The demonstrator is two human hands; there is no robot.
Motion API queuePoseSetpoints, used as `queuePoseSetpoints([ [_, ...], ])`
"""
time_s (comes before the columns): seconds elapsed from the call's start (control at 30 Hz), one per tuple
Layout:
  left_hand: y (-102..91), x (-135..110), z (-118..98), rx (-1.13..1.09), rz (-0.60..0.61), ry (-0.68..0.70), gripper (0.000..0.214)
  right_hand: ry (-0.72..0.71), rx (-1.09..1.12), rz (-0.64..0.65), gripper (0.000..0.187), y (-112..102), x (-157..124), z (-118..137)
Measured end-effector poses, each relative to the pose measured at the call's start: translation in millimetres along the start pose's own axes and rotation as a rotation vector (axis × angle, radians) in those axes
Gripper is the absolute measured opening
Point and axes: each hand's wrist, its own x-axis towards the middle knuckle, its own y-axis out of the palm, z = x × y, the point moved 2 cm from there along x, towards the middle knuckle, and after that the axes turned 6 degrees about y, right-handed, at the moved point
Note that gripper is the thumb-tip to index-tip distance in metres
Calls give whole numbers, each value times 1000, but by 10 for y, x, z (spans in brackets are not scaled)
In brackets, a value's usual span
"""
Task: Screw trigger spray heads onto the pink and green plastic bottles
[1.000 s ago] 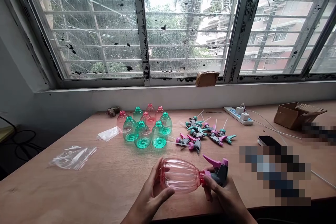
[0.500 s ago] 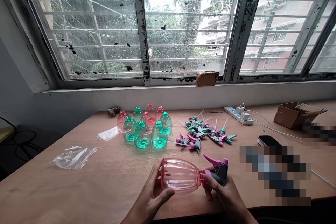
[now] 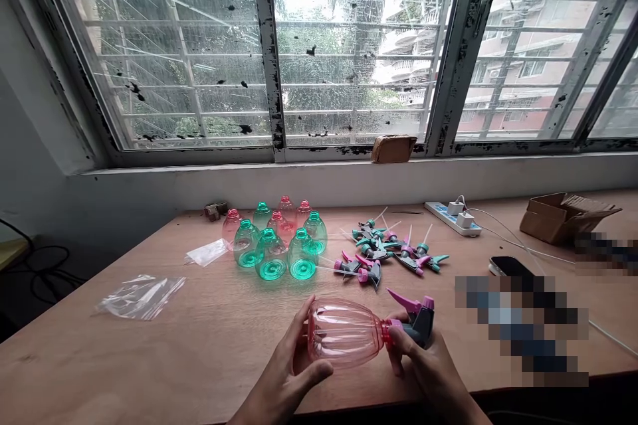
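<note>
A clear pink spray bottle (image 3: 345,333) lies sideways in the air above the table's near edge, held between both hands. My left hand (image 3: 294,368) wraps its rounded base, thumb in front and fingers behind. At the neck, my right hand (image 3: 423,358) is closed round the collar of the grey and pink trigger sprayer head (image 3: 421,320), which sits on the bottle's mouth. The pink trigger points up and to the left. Some right fingers are hidden behind the collar. Beyond the hands stand several green bottles (image 3: 272,259) and pink bottles (image 3: 285,211) without heads.
Several loose trigger sprayer heads (image 3: 376,249) lie in a pile right of the bottles. Plastic bags (image 3: 144,295) rest at the left. A power strip (image 3: 453,219) with cables, a cardboard box (image 3: 563,219) and a phone (image 3: 513,269) occupy the right side.
The bottle has shifted very slightly to the right with both hands still on it. Otherwise the scene looks the same.
</note>
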Motion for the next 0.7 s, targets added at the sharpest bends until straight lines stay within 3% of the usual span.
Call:
queuePoseSetpoints([
  [0.2,-1,33,97,1,-57,-1,94,8,-18,-23,33,-26,5,-14],
  [0.3,-1,33,125,-11,-26,4,92,13,-29,-34,34,-24,5,-30],
  [0.43,0,7,89,12,18,5,87,19,-12,-39,35,0,-9,-22],
  [0.53,-10,-19,51,89,17,3,95,24,6,-30,34,6,-15,-14],
  [0.7,-6,-30,38,-25,-13,-32,91,14,20,-35,34,1,-8,-16],
])
